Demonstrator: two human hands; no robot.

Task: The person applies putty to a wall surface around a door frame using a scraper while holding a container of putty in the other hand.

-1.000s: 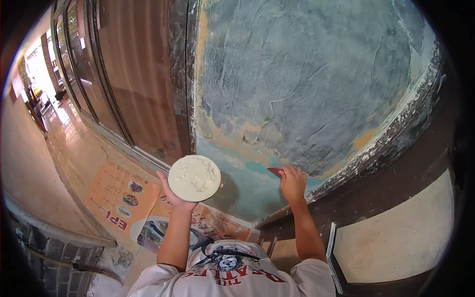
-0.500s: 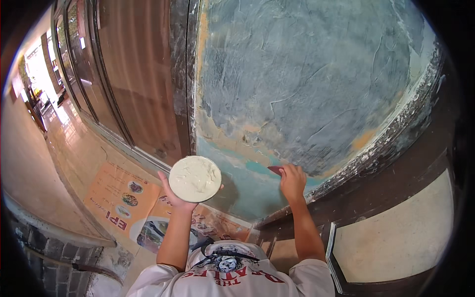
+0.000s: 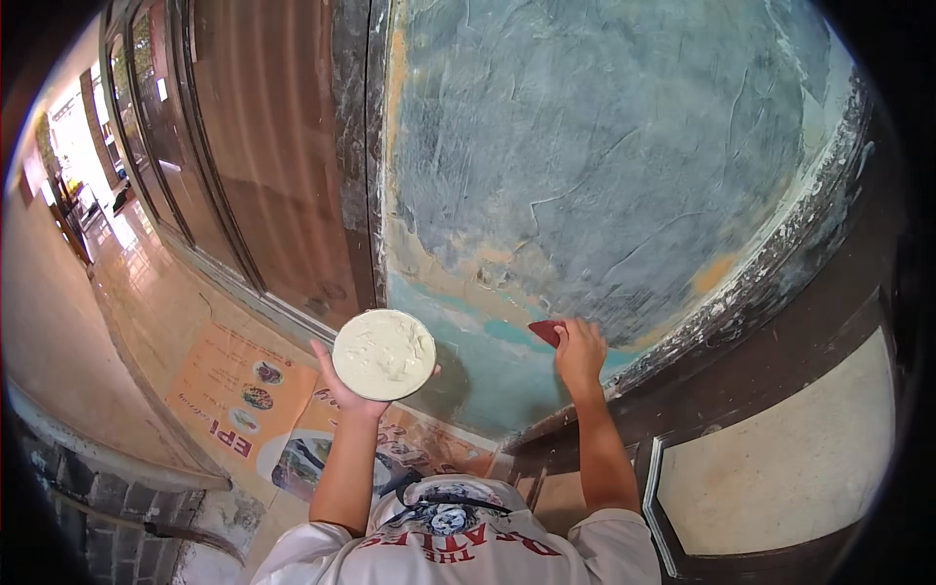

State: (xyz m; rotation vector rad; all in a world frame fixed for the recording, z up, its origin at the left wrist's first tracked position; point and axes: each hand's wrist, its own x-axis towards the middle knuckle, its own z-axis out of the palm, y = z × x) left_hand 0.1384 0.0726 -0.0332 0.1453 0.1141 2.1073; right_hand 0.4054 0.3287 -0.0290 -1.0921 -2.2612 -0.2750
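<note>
My left hand [image 3: 343,383] holds up a round tub of cream-coloured putty [image 3: 384,355] from below, its fingers wrapped round the side. The paste fills it near the rim and has an uneven, scooped surface. In my right hand [image 3: 582,353] is a dark red putty scraper [image 3: 547,332], its blade pointing left at the lower part of the wall [image 3: 595,146]. Whether the blade touches the wall I cannot tell. Grey-blue, streaked coating covers most of the wall, with turquoise and tan patches showing along its lower edge.
A brown door frame with glass panels [image 3: 268,146] stands left of the wall. An orange printed banner [image 3: 234,380] lies on the tiled floor [image 3: 156,283]. Dark wooden trim with a pale panel [image 3: 780,448] is at the right. Grey brickwork [image 3: 97,507] shows at lower left.
My right hand has turned slightly, so more of the scraper's blade shows. My left hand and the tub stay in nearly the same place.
</note>
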